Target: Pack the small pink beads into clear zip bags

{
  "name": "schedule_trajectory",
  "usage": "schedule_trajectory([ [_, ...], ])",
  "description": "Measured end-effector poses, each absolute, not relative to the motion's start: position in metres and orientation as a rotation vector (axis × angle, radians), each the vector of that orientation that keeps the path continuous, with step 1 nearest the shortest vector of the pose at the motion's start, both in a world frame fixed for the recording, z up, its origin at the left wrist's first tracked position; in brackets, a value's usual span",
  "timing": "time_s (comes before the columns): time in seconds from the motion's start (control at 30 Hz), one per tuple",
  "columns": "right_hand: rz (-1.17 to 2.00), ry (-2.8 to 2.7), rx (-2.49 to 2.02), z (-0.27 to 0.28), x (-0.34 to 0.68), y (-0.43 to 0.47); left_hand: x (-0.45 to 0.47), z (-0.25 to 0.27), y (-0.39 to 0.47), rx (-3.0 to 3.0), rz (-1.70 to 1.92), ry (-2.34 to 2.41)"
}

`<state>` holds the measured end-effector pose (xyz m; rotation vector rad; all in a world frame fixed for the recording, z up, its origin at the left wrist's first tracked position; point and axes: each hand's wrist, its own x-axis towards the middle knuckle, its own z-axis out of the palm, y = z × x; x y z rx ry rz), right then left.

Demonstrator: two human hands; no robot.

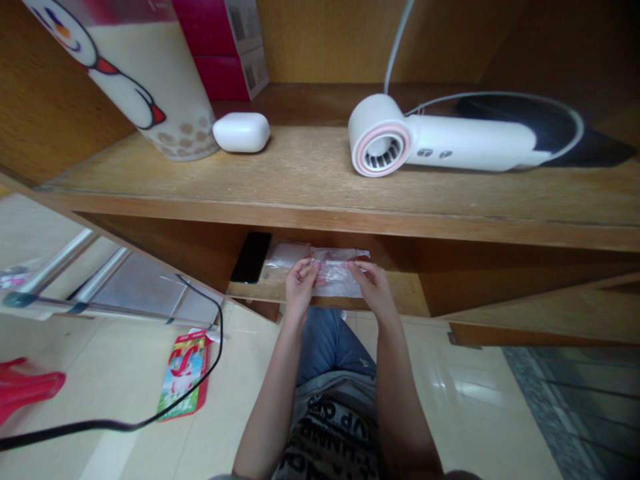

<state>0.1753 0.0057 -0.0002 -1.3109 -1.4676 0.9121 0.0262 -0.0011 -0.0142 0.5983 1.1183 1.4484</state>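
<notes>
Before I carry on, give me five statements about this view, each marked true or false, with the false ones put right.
1. The left hand and the right hand both have their fingers on the clear plastic bag. True.
2. The black phone lies on the upper shelf. False: it lies on the lower shelf, on the picture's left of the bag.
3. The small white case is beside the printed cup. True.
4. The right hand grips the white device with a round head. False: that device lies on the upper shelf.
5. The red and green package is on the floor. True.
</notes>
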Motion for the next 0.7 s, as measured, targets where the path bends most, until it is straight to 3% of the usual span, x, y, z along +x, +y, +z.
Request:
schedule_trajectory([
  [0.7,1.378,-0.875,-1.069,-0.016,0.147,0.012,0.025,0.0,-0.01,0.949,1.523,1.242],
])
